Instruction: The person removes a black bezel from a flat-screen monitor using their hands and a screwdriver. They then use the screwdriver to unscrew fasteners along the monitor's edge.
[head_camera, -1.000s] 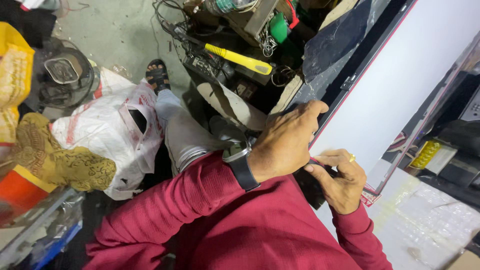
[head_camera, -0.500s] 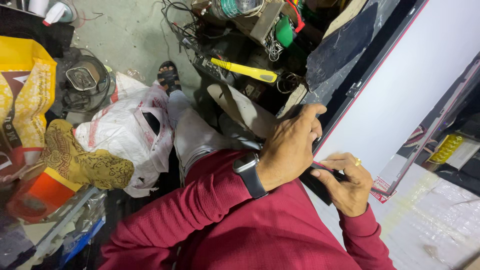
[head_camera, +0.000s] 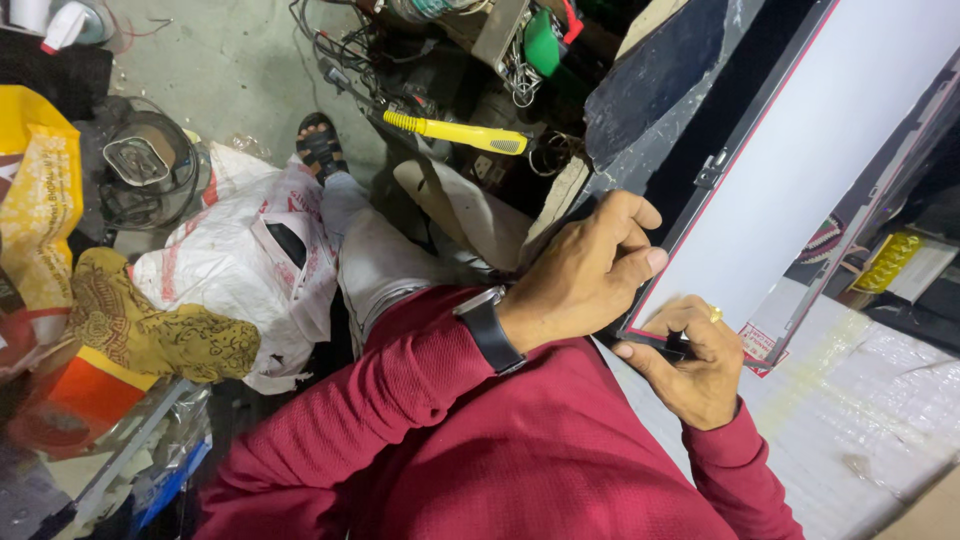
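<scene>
A large flat panel (head_camera: 820, 150) with a white face and a thin dark frame lies tilted across the right side. My left hand (head_camera: 585, 270), with a black watch on its wrist, curls its fingers over the panel's dark lower edge near the corner. My right hand (head_camera: 690, 365), wearing a ring, sits just below that corner. It pinches a small dark tool (head_camera: 668, 345) against the frame. Both arms are in red sleeves. What kind of tool it is cannot be made out.
A yellow-handled brush (head_camera: 460, 132) lies among cables and parts at the top. White plastic bags (head_camera: 240, 270), a patterned cloth (head_camera: 150, 330) and a yellow bag (head_camera: 40, 200) crowd the floor at left. My leg and sandalled foot (head_camera: 320, 150) stretch out there. A wrapped sheet (head_camera: 880, 400) lies at right.
The view has shifted, with the floor clutter drifting right and down. Both hands stay at the panel's corner; my left hand has edged a little further along the frame.
</scene>
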